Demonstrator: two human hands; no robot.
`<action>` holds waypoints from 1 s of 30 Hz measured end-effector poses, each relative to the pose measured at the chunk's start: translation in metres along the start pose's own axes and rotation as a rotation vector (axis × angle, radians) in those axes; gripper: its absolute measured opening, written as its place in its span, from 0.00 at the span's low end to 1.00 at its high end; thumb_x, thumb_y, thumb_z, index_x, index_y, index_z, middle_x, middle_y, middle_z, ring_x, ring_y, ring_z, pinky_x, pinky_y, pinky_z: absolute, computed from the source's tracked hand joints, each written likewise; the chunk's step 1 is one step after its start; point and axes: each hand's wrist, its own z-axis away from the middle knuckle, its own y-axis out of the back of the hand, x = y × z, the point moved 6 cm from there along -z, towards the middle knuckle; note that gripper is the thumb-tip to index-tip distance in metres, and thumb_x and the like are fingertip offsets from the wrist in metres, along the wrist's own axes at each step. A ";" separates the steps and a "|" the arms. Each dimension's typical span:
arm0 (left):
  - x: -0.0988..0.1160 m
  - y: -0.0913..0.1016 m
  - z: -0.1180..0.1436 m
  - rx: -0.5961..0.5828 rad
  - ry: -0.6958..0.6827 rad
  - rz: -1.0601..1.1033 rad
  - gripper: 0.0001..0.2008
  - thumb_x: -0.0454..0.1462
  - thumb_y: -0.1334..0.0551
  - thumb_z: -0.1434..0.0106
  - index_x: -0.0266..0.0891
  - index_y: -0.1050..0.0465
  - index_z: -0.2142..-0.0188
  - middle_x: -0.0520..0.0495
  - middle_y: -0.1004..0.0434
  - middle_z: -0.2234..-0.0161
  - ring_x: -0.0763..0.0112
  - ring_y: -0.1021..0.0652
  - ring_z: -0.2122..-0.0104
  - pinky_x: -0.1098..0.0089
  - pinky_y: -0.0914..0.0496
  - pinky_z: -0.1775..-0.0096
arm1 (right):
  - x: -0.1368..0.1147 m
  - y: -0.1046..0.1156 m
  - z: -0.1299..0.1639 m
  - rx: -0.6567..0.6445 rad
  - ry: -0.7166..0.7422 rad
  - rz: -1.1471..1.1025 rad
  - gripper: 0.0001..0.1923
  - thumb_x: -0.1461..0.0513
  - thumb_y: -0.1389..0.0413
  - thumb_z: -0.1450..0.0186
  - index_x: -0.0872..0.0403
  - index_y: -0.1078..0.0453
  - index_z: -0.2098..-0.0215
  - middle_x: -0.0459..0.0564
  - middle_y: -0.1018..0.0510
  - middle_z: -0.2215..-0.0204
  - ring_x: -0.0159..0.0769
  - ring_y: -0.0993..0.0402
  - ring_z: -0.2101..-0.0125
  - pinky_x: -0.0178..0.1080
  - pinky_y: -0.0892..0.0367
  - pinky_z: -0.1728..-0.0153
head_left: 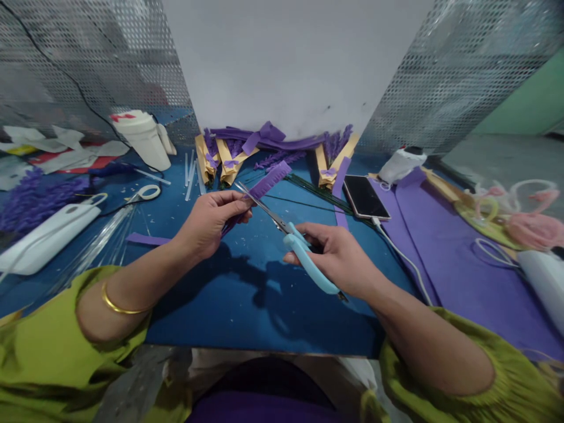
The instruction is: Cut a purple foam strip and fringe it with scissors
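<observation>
Left hand pinches purple fringed foam strip between thumb and fingers, strip angled up and away over blue mat. Right hand closed around light-blue scissors handles; blades lie against strip's lower edge, only slightly parted. Phone right of strip, on mat's far right edge. White bottle at mat's far left. Purple foam scraps along mat's far edge.

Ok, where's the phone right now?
In the head view, the phone lies screen-up on the blue table, right of centre, beyond the right hand, with the purple sheet at its right.
</observation>
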 end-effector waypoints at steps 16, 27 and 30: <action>0.002 -0.002 0.000 -0.033 0.031 0.002 0.07 0.36 0.29 0.54 0.37 0.25 0.80 0.51 0.29 0.80 0.75 0.31 0.78 0.73 0.36 0.72 | 0.001 0.000 -0.001 -0.048 -0.003 -0.064 0.17 0.52 0.34 0.42 0.53 0.24 0.59 0.41 0.32 0.76 0.28 0.43 0.76 0.34 0.46 0.75; -0.002 0.002 -0.002 -0.028 0.045 0.048 0.10 0.39 0.26 0.52 0.36 0.21 0.73 0.50 0.25 0.77 0.74 0.27 0.75 0.73 0.32 0.69 | -0.001 0.000 0.001 -0.054 -0.067 -0.160 0.17 0.51 0.34 0.43 0.54 0.25 0.63 0.40 0.36 0.78 0.27 0.46 0.77 0.34 0.50 0.77; 0.000 0.002 -0.002 -0.015 0.025 0.017 0.10 0.39 0.26 0.52 0.37 0.21 0.73 0.51 0.26 0.78 0.75 0.28 0.76 0.73 0.33 0.69 | 0.001 0.001 0.000 -0.021 -0.050 -0.102 0.18 0.51 0.34 0.43 0.54 0.24 0.61 0.40 0.35 0.78 0.28 0.45 0.77 0.34 0.49 0.76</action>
